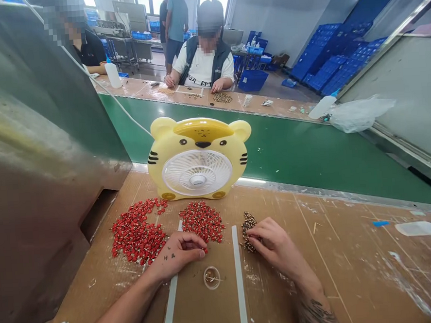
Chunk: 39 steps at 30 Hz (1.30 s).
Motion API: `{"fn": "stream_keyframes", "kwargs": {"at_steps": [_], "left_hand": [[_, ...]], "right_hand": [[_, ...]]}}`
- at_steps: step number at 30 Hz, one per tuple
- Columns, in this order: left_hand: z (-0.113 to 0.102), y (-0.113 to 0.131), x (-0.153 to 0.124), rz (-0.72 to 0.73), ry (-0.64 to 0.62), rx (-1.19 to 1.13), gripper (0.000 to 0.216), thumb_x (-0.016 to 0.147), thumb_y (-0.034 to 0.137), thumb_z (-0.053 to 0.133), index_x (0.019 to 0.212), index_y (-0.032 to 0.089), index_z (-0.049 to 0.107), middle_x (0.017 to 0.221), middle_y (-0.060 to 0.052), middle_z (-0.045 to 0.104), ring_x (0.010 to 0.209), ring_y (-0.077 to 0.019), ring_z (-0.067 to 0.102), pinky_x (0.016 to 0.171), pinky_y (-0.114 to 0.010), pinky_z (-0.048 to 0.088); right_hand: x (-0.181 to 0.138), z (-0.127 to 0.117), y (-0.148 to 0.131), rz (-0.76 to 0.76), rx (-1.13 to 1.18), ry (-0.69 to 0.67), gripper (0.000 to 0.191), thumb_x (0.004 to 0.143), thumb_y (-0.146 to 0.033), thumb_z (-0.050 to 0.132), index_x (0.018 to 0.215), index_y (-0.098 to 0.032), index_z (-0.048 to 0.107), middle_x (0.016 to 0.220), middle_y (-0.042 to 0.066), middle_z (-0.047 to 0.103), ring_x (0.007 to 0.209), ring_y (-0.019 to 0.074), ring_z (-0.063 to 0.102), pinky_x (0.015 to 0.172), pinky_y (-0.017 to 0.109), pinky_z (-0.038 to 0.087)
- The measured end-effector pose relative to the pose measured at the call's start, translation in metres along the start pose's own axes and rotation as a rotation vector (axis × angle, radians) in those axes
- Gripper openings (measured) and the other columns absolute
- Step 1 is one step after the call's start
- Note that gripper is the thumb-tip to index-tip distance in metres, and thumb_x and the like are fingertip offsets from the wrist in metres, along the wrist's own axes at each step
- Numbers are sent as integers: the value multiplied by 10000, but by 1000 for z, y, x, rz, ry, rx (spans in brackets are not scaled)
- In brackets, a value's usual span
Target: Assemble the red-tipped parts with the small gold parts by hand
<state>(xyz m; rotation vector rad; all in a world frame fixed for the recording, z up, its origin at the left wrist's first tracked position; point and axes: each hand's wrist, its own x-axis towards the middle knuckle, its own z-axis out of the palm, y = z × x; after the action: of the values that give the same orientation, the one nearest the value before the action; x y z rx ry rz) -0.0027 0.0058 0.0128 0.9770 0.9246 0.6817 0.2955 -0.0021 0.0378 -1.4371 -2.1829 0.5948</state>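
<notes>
My left hand [180,254] is closed in a pinch, with a small red piece [206,250] at its fingertips. Beside and beyond it lie two heaps of small red pieces with light metallic ends, a larger heap [137,234] on the left and a smaller heap [201,221] in the middle. At the small pile of dark and gold parts [248,223], my right hand [273,241] has thumb and fingers together; whatever is between them is hidden. Between my hands, a small clear round dish [211,277] with a thin stick across it rests on a cardboard sheet [206,313].
A yellow animal-shaped fan [200,157] stands behind the heaps. White tape strips [239,277] edge the sheet. A metal cabinet [36,158] rises at the left. Past the green belt [310,160], a person [205,60] works at small parts. A plastic bottle [422,228] lies at right.
</notes>
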Motion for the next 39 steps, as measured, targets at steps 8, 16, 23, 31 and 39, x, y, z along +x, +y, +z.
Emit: {"fn": "stream_keyframes", "kwargs": {"at_steps": [8,16,23,31,39], "left_hand": [[1,2,-1,-4,-6,-15,214,676,284,808,809,133,737,760,-29,700,652,-121,569,616,-216,381],[1,1,1,9,-12,-2,196,686,274,804,804,132,737,719,-10,681,627,-105,541,596,-202,361],[1,-4,0,51,14,-42,188,696,273,804,816,142,744,763,-19,710,654,-109,575,618,-202,393],[9,-7,1,177,147,-11,201,688,298,805,793,134,752,761,-54,732,685,-153,632,674,-248,477],[17,-10,-4,380,166,157,93,768,215,724,824,153,766,859,-92,734,810,-193,670,740,-277,513]], "right_hand": [[3,16,1,-65,-116,-105,160,872,-146,632,918,-257,737,814,46,644,825,235,541,707,366,472],[9,23,-9,-56,-161,-8,160,795,-75,567,736,-208,634,741,42,605,772,221,532,690,339,446],[5,31,-18,165,288,195,51,799,-197,585,749,-194,597,697,8,592,613,157,534,568,264,427],[10,75,-40,292,867,267,195,745,-363,756,782,-188,678,772,56,727,715,198,678,639,282,542],[11,87,-55,275,876,270,183,742,-352,764,760,-184,694,686,39,688,595,160,622,547,247,516]]}}
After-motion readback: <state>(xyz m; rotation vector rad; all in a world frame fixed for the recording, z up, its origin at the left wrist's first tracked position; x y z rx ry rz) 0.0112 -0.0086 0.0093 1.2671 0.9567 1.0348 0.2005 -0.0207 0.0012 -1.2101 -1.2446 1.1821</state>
